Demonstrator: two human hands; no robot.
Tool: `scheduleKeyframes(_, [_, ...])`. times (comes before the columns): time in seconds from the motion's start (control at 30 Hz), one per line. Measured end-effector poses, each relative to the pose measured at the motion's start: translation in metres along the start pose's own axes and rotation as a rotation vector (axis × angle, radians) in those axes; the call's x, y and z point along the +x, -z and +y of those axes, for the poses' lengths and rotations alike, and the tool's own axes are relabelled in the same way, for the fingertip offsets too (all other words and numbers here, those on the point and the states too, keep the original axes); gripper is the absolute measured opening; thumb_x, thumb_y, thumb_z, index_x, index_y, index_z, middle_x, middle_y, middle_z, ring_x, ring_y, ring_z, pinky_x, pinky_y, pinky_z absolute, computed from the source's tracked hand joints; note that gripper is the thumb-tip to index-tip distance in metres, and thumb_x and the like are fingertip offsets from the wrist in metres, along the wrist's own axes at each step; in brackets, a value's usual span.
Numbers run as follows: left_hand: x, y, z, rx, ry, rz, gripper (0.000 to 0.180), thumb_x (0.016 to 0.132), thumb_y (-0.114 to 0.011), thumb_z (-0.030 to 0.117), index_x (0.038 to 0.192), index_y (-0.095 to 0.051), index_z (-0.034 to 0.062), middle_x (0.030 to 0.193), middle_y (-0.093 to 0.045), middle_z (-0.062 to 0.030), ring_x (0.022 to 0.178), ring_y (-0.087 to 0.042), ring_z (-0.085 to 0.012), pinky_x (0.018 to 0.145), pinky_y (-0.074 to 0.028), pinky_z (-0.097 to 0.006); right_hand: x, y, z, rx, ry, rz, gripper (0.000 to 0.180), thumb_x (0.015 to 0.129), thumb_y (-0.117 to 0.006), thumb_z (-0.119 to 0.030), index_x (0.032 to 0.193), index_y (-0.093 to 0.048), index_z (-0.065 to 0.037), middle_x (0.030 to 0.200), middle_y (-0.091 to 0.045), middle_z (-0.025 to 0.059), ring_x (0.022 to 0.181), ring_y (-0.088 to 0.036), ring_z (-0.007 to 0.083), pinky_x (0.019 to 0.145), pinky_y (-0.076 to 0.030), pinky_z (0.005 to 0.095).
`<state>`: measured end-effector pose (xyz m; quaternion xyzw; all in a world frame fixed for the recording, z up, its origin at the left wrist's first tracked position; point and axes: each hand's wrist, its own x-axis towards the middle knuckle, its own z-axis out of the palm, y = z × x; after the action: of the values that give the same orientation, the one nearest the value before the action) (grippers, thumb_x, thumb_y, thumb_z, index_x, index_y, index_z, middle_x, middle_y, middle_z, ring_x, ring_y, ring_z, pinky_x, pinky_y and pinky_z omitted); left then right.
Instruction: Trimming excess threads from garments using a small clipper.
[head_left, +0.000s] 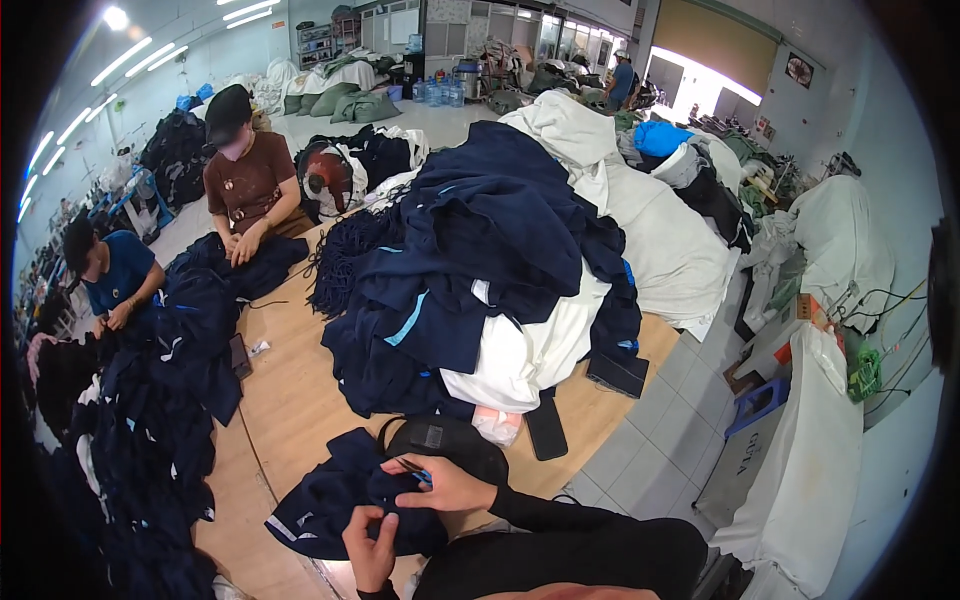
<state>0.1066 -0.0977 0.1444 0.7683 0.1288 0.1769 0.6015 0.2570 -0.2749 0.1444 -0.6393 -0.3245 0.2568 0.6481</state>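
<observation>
A navy garment (pixel 335 490) with a pale strip at its edge lies bunched on the wooden table just in front of me. My left hand (pixel 371 545) pinches a fold of it between thumb and fingers. Close beside it, my right hand (pixel 448 487) is closed around small thread snips (pixel 424 478) with a blue part; the fingers partly cover them. The right fingertips rest against the same garment. Right behind the hands sits a black bag (pixel 455 440).
A tall heap of navy garments (pixel 500 215) and white cloth (pixel 515 360) covers the table ahead. A black phone (pixel 546 430) lies right of the bag. More navy garments (pixel 150 450) spread along the left, where two co-workers (pixel 250 190) handle cloth. White-covered stacks (pixel 670 240) stand right.
</observation>
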Motion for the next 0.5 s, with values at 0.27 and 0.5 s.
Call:
scheduleKeyframes(0.27, [-0.007,0.013,0.033,-0.360,0.098,0.136,0.008,0.107,-0.073,0.004,0.106,-0.065,0.0034,0.093,-0.060,0.0059,0.087,-0.054,-0.0055,0.081,-0.046,-0.022,0.009,-0.016,-0.010,-0.100,0.089,-0.162,0.039,0.095,-0.090,-0.023,0.127,-0.075,-0.005,0.119,-0.076,0.0011,0.085,-0.062,0.0103,0.069,-0.045,0.0259])
scheduleKeyframes(0.5, [-0.018,0.025,-0.012,-0.411,0.167,-0.084,0.025,0.095,-0.088,0.015,0.105,-0.067,0.0056,0.096,-0.069,0.0042,0.086,-0.060,-0.0062,0.080,-0.048,-0.022,0.013,-0.019,-0.046,-0.164,0.288,0.021,0.021,0.099,-0.085,-0.016,0.106,-0.071,-0.002,0.096,-0.068,0.0033,0.074,-0.056,0.0132,0.067,-0.046,0.0289])
